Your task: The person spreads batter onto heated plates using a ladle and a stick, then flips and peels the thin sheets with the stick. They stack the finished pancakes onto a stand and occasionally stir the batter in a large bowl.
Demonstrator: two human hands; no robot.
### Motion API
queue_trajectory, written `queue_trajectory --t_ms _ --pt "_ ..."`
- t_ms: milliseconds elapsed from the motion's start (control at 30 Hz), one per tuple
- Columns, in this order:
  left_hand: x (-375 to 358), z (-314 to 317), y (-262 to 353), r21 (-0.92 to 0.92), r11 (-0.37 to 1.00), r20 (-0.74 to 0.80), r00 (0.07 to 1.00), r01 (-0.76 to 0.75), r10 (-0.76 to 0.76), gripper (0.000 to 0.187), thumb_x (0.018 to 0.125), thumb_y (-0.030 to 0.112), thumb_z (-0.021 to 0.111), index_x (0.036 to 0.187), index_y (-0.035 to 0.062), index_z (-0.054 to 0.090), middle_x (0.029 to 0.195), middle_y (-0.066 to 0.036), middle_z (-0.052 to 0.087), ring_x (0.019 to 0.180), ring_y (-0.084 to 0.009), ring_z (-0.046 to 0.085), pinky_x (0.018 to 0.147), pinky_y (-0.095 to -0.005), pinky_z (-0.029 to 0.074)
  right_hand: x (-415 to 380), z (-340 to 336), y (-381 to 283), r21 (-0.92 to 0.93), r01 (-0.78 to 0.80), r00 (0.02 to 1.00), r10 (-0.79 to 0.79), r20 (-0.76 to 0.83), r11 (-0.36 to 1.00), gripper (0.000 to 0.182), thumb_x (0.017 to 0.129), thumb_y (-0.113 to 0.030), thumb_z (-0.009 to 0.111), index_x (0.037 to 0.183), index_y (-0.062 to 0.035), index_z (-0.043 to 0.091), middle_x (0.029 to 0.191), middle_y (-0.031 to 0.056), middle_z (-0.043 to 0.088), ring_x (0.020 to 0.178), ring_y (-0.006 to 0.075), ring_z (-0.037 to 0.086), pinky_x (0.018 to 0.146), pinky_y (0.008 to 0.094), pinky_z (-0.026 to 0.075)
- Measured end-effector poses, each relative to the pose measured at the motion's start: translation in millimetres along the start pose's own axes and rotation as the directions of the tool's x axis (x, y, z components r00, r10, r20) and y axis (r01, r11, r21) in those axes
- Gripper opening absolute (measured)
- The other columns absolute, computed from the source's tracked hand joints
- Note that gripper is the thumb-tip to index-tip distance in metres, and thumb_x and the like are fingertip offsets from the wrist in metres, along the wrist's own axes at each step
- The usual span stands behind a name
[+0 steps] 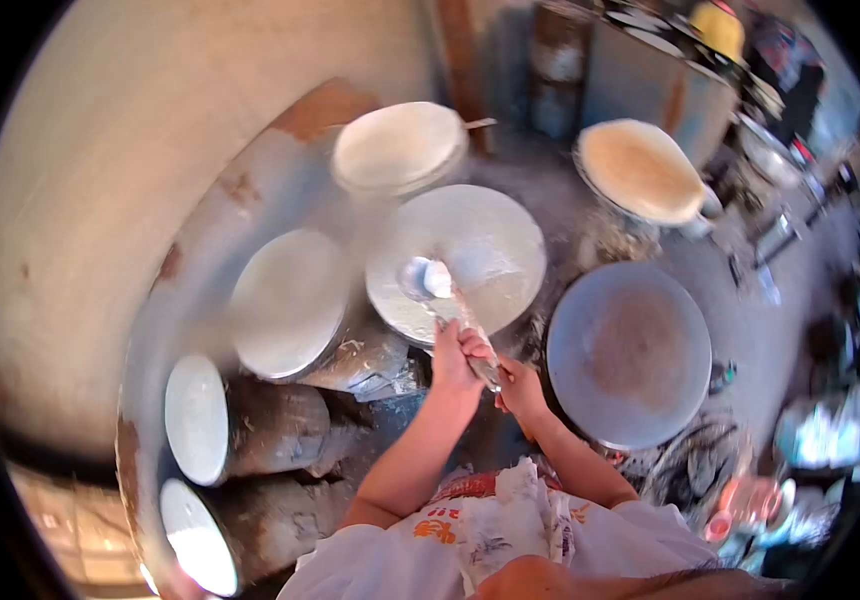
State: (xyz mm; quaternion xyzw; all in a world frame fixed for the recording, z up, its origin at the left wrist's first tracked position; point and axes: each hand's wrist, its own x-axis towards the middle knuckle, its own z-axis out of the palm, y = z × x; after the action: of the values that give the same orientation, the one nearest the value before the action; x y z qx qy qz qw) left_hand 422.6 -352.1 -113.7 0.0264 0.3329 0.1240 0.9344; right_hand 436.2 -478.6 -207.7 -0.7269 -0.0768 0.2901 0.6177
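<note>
A large round pan [510,235] with a wet, whitish surface lies ahead of both hands. Over its near half are the round bowl of a ladle [414,277] and, beside it, a pale stick [469,318] with a white blob at its tip. My left hand [458,352] is closed around the ladle's handle, close to the pan's near rim. Just right of it, my right hand [521,388] is closed at the lower end of the stick. Fingers partly hide both handles where they cross.
More round white-topped pans [290,300] curve along the left, with steam drifting over them. At the upper right sits a bowl of tan liquid [640,170]. A dark round griddle [630,355] is right of my hands. Clutter and plastic bags [825,430] fill the far right.
</note>
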Motion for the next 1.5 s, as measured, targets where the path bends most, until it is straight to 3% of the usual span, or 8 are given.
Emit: queue_trajectory --t_ms 100,233,367,567,700,967,1267,1500 --pt "-4 -49 -3 -0.470 0.743 0.649 0.757 0.477 -0.075 0.025 0.093 0.018 0.049 0.069 0.0104 0.047 0.056 0.004 0.044 0.044 -0.0089 0.045 0.044 -0.0212 0.042 21 -44 1 -0.307 0.284 0.956 -0.292 0.022 0.908 0.028 0.086 -0.006 0.053 0.112 -0.0040 0.061 0.072 0.0116 0.060 0.058 0.0169 0.057 0.055 0.0308 0.047" --pt "-51 -44 -32 -0.467 0.640 0.738 0.668 0.610 -0.097 0.037 0.095 0.031 0.050 0.064 0.0102 0.048 0.053 0.003 0.048 0.037 -0.0086 0.040 0.035 -0.0217 0.035 59 -122 10 -0.376 0.531 0.838 -0.535 0.103 0.760 0.029 0.083 -0.003 0.055 0.111 0.0021 0.061 0.084 0.0077 0.062 0.073 0.0136 0.056 0.065 0.0286 0.047" --pt "-175 -123 -24 -0.132 0.977 0.945 0.318 0.165 0.074 0.040 0.098 0.043 0.037 0.070 0.0159 0.044 0.050 0.006 0.040 0.036 -0.0030 0.037 0.031 -0.0194 0.032 10 -95 25 -0.356 0.519 0.691 -0.136 0.710 0.777 0.032 0.080 -0.003 0.060 0.111 0.0021 0.062 0.093 0.0099 0.066 0.082 0.0138 0.058 0.075 0.0277 0.048" --pt "-506 -287 -101 -0.435 0.443 0.229 0.379 -0.784 0.897 0.025 0.100 0.029 0.038 0.125 0.0294 0.041 0.055 0.005 0.034 0.035 -0.0020 0.033 0.030 -0.0179 0.030 -215 117 30 -0.134 0.560 -0.009 0.168 0.986 0.818 0.035 0.084 -0.005 0.058 0.120 -0.0048 0.059 0.082 0.0059 0.066 0.062 0.0093 0.056 0.058 0.0246 0.047" --pt "-630 -422 -147 0.003 0.276 -0.526 0.233 -0.961 0.818 0.048 0.100 0.021 0.042 0.142 0.0370 0.026 0.059 0.004 0.026 0.040 -0.0044 0.025 0.037 -0.0187 0.023 -382 244 104 0.262 0.767 -0.372 0.073 0.925 0.586 0.031 0.090 -0.013 0.052 0.120 -0.0081 0.058 0.089 0.0158 0.067 0.072 0.0272 0.066 0.065 0.0338 0.051" --pt "-631 -678 -148 0.313 0.734 -0.843 0.180 -0.602 0.507 0.053 0.093 0.018 0.051 0.142 0.0215 0.031 0.057 -0.001 0.040 0.042 -0.0119 0.040 0.039 -0.0303 0.039 -603 365 199 0.342 0.934 -0.219 0.595 0.774 -0.101 0.031 0.095 -0.018 0.036 0.118 -0.0101 0.055 0.094 0.0191 0.065 0.088 0.0364 0.064 0.076 0.0454 0.050" --pt "-537 -721 -101 -0.367 -0.004 -0.869 0.341 -0.930 0.358 0.038 0.096 0.018 0.043 0.129 0.0304 0.031 0.056 0.002 0.029 0.042 -0.0074 0.030 0.036 -0.0228 0.028 -611 338 236 0.090 0.993 -0.117 0.626 0.771 0.075 0.045 0.087 -0.010 0.040 0.132 -0.0135 0.046 0.101 0.0238 0.063 0.095 0.0395 0.062 0.081 0.0468 0.049" --pt "-542 -697 -113 -0.916 -0.254 -0.371 0.413 -0.312 0.832 0.043 0.095 0.024 0.046 0.056 0.0131 0.035 0.050 0.002 0.036 0.040 -0.0080 0.033 0.037 -0.0215 0.032 -578 293 223 -0.211 0.778 -0.186 0.538 0.822 0.592 0.040 0.093 -0.014 0.045 0.133 -0.0127 0.047 0.067 0.0085 0.056 0.050 0.0152 0.051 0.047 0.0290 0.044"
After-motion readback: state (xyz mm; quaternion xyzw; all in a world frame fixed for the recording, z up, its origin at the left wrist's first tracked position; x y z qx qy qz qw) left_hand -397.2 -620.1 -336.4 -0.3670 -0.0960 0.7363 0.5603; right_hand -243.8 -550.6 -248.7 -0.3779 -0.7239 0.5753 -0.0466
